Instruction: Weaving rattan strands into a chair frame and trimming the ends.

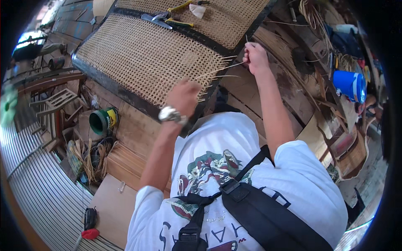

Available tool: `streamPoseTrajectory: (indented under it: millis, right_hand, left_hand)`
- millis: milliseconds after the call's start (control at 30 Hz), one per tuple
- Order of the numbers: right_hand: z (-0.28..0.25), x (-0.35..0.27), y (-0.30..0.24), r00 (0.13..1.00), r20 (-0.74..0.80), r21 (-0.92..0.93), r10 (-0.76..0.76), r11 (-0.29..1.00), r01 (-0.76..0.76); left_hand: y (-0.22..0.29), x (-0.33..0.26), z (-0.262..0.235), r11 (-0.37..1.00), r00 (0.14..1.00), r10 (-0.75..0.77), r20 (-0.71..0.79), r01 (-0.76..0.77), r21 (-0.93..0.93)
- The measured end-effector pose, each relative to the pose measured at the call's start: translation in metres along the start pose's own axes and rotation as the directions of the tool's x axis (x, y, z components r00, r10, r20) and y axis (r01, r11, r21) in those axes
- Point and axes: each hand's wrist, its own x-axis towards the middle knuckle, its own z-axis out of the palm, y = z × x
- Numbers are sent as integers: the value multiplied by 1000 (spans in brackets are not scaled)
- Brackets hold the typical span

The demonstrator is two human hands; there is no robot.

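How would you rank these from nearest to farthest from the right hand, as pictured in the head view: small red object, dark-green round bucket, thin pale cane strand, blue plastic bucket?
From the right hand:
1. Thin pale cane strand: held in it.
2. Blue plastic bucket: right.
3. Dark-green round bucket: left, lower.
4. Small red object: lower left corner.

A dark-framed cane panel (125,54) reaches across the far middle, with a dark bar (209,42) dividing its weave. Along that bar lies a flat blue-grey tool (155,21), with a yellow-handled tool (180,22) just to its right. Farther off lie another yellow handle (181,6) and a crumpled white scrap (197,11). Loose strands (220,62) stick out at the right edge.
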Motion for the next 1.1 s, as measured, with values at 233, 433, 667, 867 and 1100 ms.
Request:
streamPoseTrajectory:
  millis: [233, 433, 667, 867, 1100]
  right_hand:
    - [64, -27, 35, 510, 844, -411, -163, 413, 813]
    - [60, -28, 69, 436, 898, -435, 61, 272, 858]
    - [55, -40, 72, 436, 890, -394, -134, 259, 882]
    - [60, -42, 67, 505, 857, -471, -98, 248, 847]
    - [67, -42, 59, 438, 893, -407, -99, 237, 882]
  left_hand:
    - [65, 2, 31, 983, 953, -86, 290, 34, 178]
    - [1, 9, -25, 913, 886, -397, 239, 408, 5]
    - [-20, 46, -32, 657, 586, -536, 608, 742, -135]
    - [-23, 83, -25, 813, 521, -529, 670, 538, 223]
    - [-11, 125, -33, 941, 431, -319, 844, 252, 227]
